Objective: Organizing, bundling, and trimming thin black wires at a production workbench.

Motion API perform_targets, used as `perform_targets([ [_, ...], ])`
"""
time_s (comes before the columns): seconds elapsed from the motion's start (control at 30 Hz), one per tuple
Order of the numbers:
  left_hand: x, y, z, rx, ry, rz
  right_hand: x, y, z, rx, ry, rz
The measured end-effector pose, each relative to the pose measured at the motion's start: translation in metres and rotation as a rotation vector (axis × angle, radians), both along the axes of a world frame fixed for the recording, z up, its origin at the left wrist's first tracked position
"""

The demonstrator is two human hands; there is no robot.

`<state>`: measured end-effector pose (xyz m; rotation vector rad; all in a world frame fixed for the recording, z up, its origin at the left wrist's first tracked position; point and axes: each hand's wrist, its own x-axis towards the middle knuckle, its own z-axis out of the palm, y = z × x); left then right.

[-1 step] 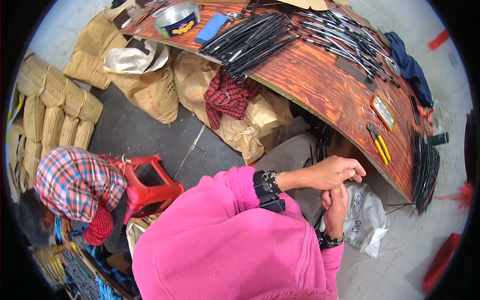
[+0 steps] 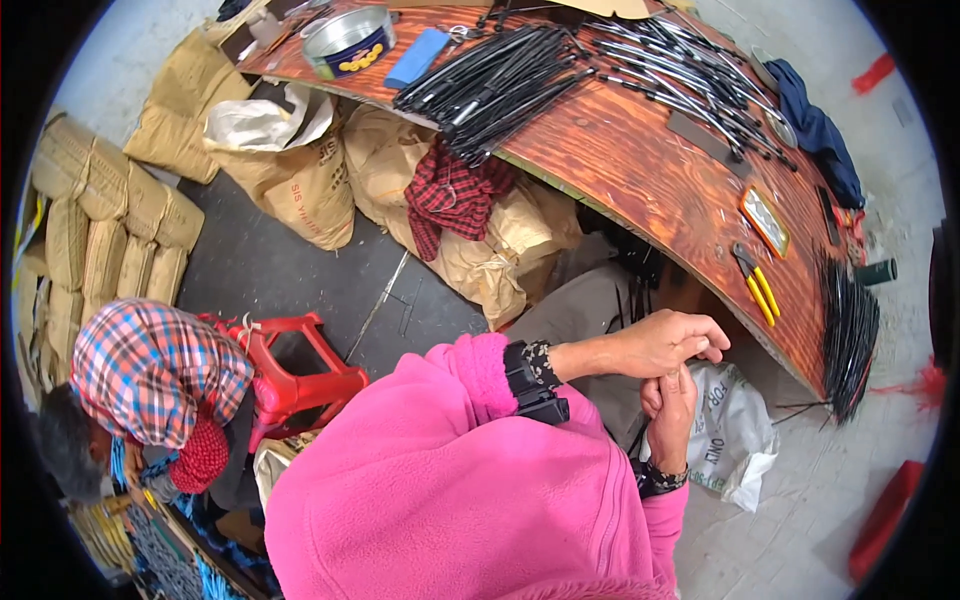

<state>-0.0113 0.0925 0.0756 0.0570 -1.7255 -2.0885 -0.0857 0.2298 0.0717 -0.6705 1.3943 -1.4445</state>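
Left hand [image 2: 665, 343] and right hand [image 2: 672, 415] pressed together just below the wooden surface [image 2: 640, 170] edge, fingers curled; can't tell what they're clamping. White bag [image 2: 730, 435] beside them.

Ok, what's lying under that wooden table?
Under the wooden table: tan paper sacks, a red checked cloth draped over them, a white bag. Further back is shadowed, unreadable.
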Motion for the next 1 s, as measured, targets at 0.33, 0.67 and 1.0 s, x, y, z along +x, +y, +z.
perform_targets([
  [0.33,0.073,-0.034,-0.019,0.133,0.122,0.201,-0.006,0.017,0.011,0.004,0.050,-0.032],
  [0.67,0.371,0.043,-0.270,0.672,-1.176,0.259,-0.009,0.005,0.006,0.080,0.042,-0.044],
  [1.0,0.332,0.120,-0.201,0.921,-1.161,-0.105,0.003,0.000,0.010,0.025,0.068,-0.018],
])
